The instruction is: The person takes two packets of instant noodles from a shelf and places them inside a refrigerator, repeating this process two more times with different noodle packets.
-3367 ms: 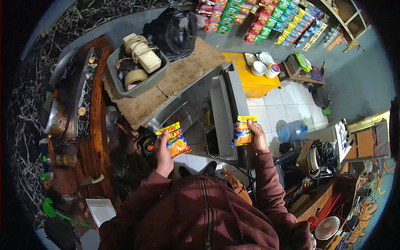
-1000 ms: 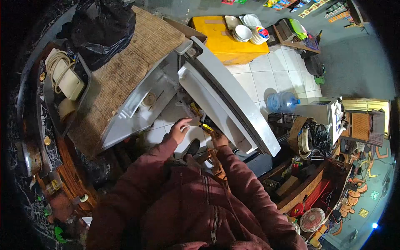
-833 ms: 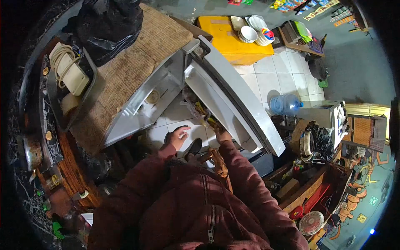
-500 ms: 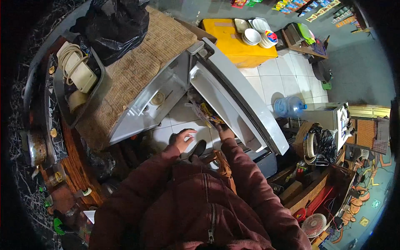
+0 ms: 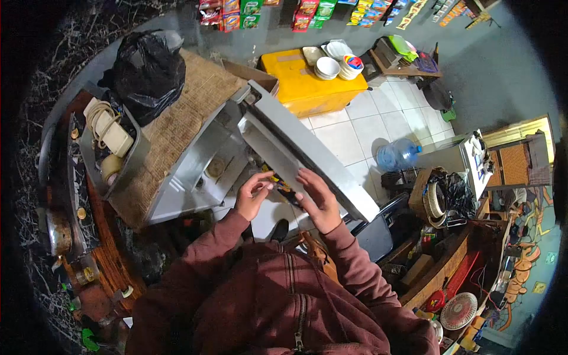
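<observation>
My left hand (image 5: 253,198) is raised in front of the open fridge, fingers curved and thumb apart from them. Facing it, my right hand (image 5: 319,203) is spread, close to the inner side of the fridge door (image 5: 307,145). Between and below the two hands, a dark and yellow bundle (image 5: 286,190) shows in part, overlapped by my fingers. The small fridge (image 5: 177,192) has its door swung out to the right. Inside its cavity sits a round pale container (image 5: 215,168).
Cardboard covers the fridge top (image 5: 198,83), which bears a black plastic bag (image 5: 148,74) and a grey tray (image 5: 133,157). Behind the door stands a yellow box (image 5: 296,83) with white bowls (image 5: 327,68). A blue water jug (image 5: 397,155) lies on the tiles.
My right hand has come up from the lower inner side of the door and opened. My left hand has risen slightly. The view has shifted, and the door appears lower and further left.
</observation>
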{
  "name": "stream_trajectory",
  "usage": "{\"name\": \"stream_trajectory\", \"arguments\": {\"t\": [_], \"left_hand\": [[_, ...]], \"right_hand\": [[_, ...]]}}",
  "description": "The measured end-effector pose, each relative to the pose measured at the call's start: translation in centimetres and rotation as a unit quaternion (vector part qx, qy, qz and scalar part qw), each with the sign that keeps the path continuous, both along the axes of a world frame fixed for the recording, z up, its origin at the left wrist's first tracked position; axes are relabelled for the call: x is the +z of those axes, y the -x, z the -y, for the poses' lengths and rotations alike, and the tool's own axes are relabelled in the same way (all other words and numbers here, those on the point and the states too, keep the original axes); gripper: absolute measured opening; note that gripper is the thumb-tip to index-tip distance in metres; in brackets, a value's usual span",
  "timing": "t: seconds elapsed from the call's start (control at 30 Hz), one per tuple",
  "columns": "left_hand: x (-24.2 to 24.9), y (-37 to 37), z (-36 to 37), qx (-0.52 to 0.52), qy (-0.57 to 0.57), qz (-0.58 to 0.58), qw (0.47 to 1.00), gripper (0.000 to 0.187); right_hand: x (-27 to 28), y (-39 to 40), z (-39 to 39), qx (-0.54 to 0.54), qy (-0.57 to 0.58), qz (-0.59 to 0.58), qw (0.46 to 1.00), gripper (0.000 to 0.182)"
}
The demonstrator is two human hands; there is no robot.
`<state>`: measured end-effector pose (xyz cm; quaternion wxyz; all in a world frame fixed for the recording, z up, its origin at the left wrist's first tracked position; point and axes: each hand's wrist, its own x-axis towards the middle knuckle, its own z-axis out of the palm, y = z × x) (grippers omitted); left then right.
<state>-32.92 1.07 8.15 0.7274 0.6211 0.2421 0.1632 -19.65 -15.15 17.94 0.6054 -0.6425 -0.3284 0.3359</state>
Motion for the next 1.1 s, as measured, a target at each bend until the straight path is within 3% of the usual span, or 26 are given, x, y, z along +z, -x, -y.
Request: {"name": "stream_trajectory", "arguments": {"t": [0.13,0.37,0.43,0.5,0.6,0.7,0.77,1.1], "left_hand": [[5.6,-1.8,1.0,0.014,-0.006,0.078,0.997,0.035],[8.2,-2.3,3.2,-0.007,-0.026,0.108,0.994,0.033],[8.0,-2.2,3.9,-0.002,-0.018,0.106,0.994,0.034],[7.8,-2.0,4.4,-0.001,-0.021,0.114,0.993,0.034],[7.6,-2.0,5.2,0.010,-0.022,0.125,0.992,0.031],[7.9,-1.7,5.8,0.020,-0.019,0.113,0.993,0.030],[8.4,-1.1,5.8,0.002,-0.018,0.129,0.991,0.031],[8.4,4.6,4.8,0.021,-0.022,0.103,0.994,0.030]], "right_hand": [[1.6,-1.7,0.5,-0.029,-0.071,0.013,0.997,0.049],[2.2,-3.2,2.8,-0.059,-0.092,0.026,0.994,0.047],[2.4,-3.6,3.5,-0.064,-0.017,0.251,0.966,0.048],[2.6,-2.9,4.1,-0.072,0.028,0.265,0.961,0.045],[1.4,-2.4,4.8,-0.055,-0.016,0.205,0.977,0.045],[0.2,-1.0,5.2,-0.032,-0.030,0.065,0.997,0.045],[0.1,-0.3,5.2,-0.010,-0.020,0.108,0.994,0.044],[-0.3,2.6,2.0,0.055,-0.027,0.031,0.998,0.040]]}}
